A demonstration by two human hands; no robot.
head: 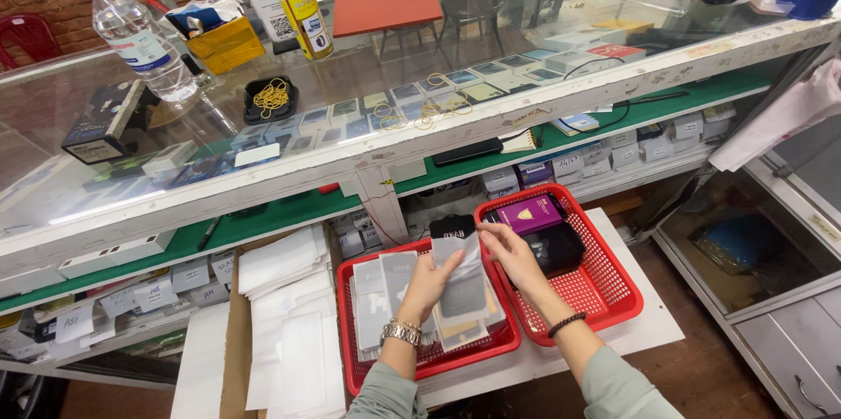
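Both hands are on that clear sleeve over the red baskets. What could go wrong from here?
1. The clear sleeve is pinched between left hand and right hand; it may slip and drop into the loose packets in the left red basket.
2. The right red basket sits close to the white board's edge; a nudge could tip it off.

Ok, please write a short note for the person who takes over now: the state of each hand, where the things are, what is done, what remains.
Left hand: holds a flat clear sleeve with a black top from below, over the left red basket.
Right hand: pinches the sleeve's upper right edge.
Left red basket: holds grey flat packets in stacks.
Right red basket: holds a purple box and a black item.
White sleeves lie stacked to the left.
Done: many packets sit in the left basket.
Left: the sleeve in hand is not yet put down.
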